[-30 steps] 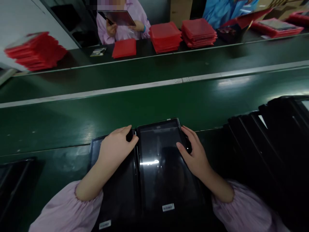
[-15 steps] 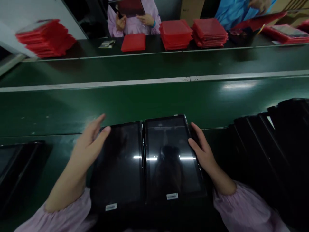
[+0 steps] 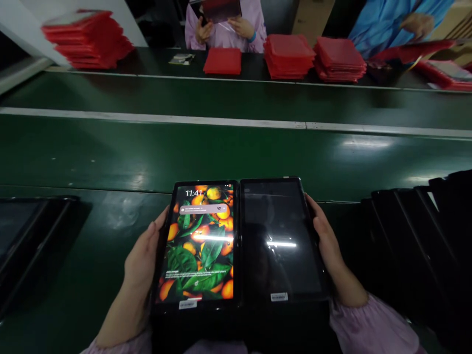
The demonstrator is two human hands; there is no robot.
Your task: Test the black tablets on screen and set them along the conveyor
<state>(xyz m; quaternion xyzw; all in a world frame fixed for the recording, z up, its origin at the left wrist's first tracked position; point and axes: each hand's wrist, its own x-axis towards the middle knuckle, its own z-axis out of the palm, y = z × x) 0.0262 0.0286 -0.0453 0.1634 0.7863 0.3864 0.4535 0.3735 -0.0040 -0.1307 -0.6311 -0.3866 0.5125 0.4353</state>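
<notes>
Two tablets lie side by side in front of me, their inner edges meeting or nearly so. The left tablet (image 3: 201, 246) is lit, showing a lock screen with oranges, leaves and the time 11:41. Dark apart from a light's reflection, the right tablet (image 3: 280, 221) carries a small white barcode label at its lower edge, as does the left one. My left hand (image 3: 143, 255) is closed along the outer edge of the left tablet. Along the opposite outer edge, my right hand (image 3: 326, 241) grips the right tablet, its fingertips partly hidden.
Several dark tablets (image 3: 409, 236) lean in a row at right; more dark tablets (image 3: 33, 231) lie at left. Beyond the green bench (image 3: 236, 147) stand stacks of red sleeves (image 3: 289, 56). A person in pink (image 3: 239, 29) holds a tablet; another person wears blue (image 3: 387, 24).
The left tablet's screen has lit up. My left hand, formerly with fingers spread at its upper corner, has come down and closed on its side. The view has shifted slightly.
</notes>
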